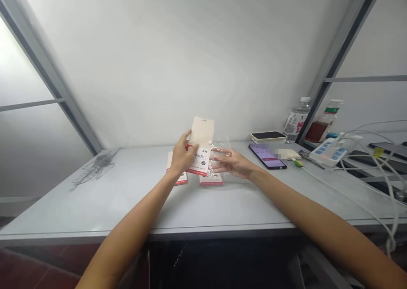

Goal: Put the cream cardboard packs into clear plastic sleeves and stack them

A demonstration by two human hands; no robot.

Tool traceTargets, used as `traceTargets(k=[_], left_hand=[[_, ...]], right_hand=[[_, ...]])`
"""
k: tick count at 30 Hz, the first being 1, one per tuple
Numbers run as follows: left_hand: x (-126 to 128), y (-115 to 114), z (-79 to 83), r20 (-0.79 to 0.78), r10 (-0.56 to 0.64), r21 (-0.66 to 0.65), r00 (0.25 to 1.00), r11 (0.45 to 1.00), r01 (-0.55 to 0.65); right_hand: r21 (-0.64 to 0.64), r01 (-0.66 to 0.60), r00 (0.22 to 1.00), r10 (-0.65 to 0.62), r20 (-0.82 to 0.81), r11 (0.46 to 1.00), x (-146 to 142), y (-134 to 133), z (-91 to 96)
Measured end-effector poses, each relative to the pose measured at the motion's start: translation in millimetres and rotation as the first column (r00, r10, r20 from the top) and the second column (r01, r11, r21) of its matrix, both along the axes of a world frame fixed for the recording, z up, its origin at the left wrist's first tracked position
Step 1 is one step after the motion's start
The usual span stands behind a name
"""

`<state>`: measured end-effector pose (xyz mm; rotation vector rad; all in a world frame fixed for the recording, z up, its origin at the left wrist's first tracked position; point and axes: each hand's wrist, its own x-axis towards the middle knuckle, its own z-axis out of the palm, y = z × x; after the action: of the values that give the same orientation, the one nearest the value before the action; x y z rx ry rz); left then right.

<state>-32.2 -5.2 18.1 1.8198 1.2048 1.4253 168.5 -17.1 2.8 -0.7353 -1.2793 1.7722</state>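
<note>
Printed card packet, cream with a red edge, held upright above the desk in the left hand; fingers closed round its lower part, thumb across the face. Right hand open, fingers extended and loosely spread against a clear plastic bag just beside the packet; no clench seen. Red-edged packet lies beneath the left hand, a second beneath the bag, both on the grey desk.

Risks: bag, only lightly contacted, could slide or drop if the fingers lift. Thin card could crease under a harder squeeze. A wide rightward sweep could knock the smartphone lying near the right hand.
</note>
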Motion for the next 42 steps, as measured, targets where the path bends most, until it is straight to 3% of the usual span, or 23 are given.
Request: traceTargets(k=[10,17,22,27,30,33,36,42], left_hand=[[9,0,-13.7,0.07,0.02,-0.027,0.997,0.999,-0.018],[6,-1,-4.5,0.148,-0.017,-0.041,0.989,0.999,0.023],[6,-1,-1.7,0.255,-0.088,-0.139,0.963,0.982,0.126],[7,-2,-2.2,0.273,-0.227,-0.241,0.935,0.925,0.295],[4,-4,1.4,0.226,-0.327,-0.292,0.917,0.876,0.385],[-3,-6,5.3,0.064,-0.427,-0.297,0.902,0.855,0.425],[-7,-6,5.3,-0.084,-0.475,-0.284,0.876,0.854,0.435],[-6,-5,2.7,-0.201,-0.447,-0.128,0.872,0.894,0.429]], right_hand=[[0.025,0.066,0.996,-0.067,0.064,0.998,-10,-1,-8.9],[0.024,0.089,0.992,-0.091,0.087,0.996,-12,-1,-7.6],[0.053,0.079,0.992,-0.084,0.099,0.995,-12,0,-8.3],[0.041,0.104,0.99,-0.107,0.09,0.994,-12,-2,-7.8],[0.004,0.125,0.988,-0.124,0.094,0.992,-10,-2,-6.8],[-0.004,0.066,0.993,-0.065,0.103,0.998,-6,-2,-3.9],[-0.015,0.016,0.992,-0.014,0.122,1.0,-3,-2,0.3],[-0.057,-0.026,0.985,0.035,0.168,0.998,-1,-2,3.5]])
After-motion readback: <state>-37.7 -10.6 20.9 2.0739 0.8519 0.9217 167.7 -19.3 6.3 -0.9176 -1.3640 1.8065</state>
